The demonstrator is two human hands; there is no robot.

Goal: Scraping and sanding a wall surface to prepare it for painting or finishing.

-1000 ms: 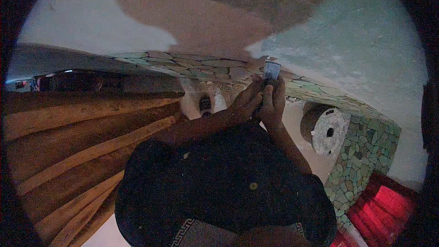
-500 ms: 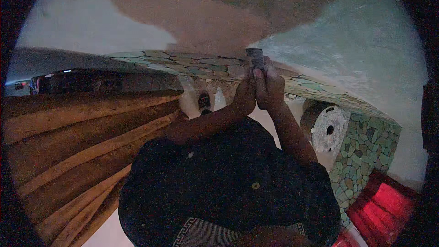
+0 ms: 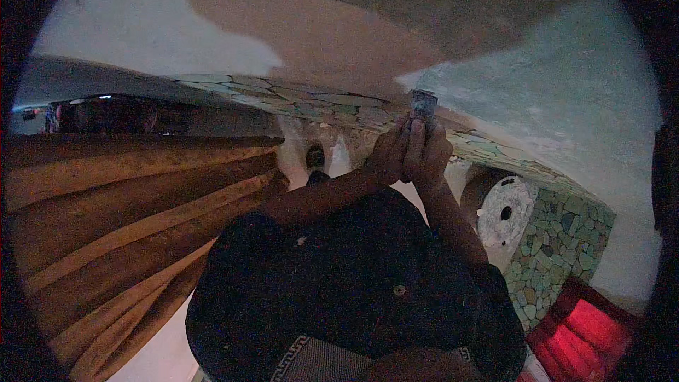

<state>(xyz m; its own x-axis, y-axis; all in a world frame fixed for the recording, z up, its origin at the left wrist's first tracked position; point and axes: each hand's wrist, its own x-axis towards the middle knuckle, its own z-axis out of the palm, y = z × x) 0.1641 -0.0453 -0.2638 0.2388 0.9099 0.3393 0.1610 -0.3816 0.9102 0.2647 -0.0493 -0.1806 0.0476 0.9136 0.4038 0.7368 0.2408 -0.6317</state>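
Both of my hands are closed together round a small grey rectangular tool (image 3: pixel 424 102), raised at the wall (image 3: pixel 509 78) where pale greenish and brownish surfaces meet above a band of stone-patterned covering (image 3: pixel 318 99). My left hand (image 3: pixel 389 148) wraps round its lower part from the left. My right hand (image 3: pixel 429 148) grips it from the right, thumb upright along it. The tool's lower part is hidden by my fingers. Whether its top touches the wall I cannot tell.
Long brown draped fabric (image 3: pixel 127 219) fills the left. A dark shoe (image 3: pixel 315 158) shows below me. At the right are a round whitish disc-ended drum (image 3: pixel 520 198), green stone-patterned covering (image 3: pixel 566 233) and red folded fabric (image 3: pixel 587 325). A dim cluttered area (image 3: pixel 106 117) lies far left.
The tool and both hands moved left and up half a second ago and are now back to the right and slightly lower. The wall's upper part sits a little differently in view.
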